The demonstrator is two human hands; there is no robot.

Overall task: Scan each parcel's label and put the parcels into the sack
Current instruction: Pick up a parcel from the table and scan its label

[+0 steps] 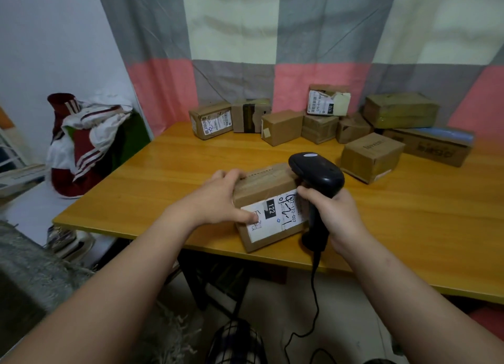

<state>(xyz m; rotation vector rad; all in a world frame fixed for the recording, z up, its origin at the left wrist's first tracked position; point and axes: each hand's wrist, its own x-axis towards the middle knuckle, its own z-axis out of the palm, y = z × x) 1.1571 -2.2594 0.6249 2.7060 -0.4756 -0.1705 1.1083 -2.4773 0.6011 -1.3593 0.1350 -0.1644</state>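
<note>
Two hands are engaged, each closed on a different item. Nearest to us, a cable [315,295] hangs down from below the right hand [336,216], which is wrapped fully round the handle of the black scanner [317,173]. The scanner's head stands just beyond that hand's knuckles, over the far right corner of the parcel [261,186].

The parcel sits between the two hands, on the table [152,178] close to its near edge. Its white label [272,219] is turned towards the person. The left hand [218,200] grips the parcel's left end: the fingers curl over the far upper edge and the thumb presses on the label's near left corner.

In our judgement the parcel is a small taped carton. It should be stiff-sided, probably light and fit for one-handed carriage. The tape bands may be slick, so bare cardboard at the two short ends offers the better hold. The thumb covers part of the label and should keep clear of any barcode.

Beyond the right hand, well apart from it, we count nine other parcels [372,160], most of them ranged against the curtain [234,72]. We cannot identify the sack in this view.
</note>
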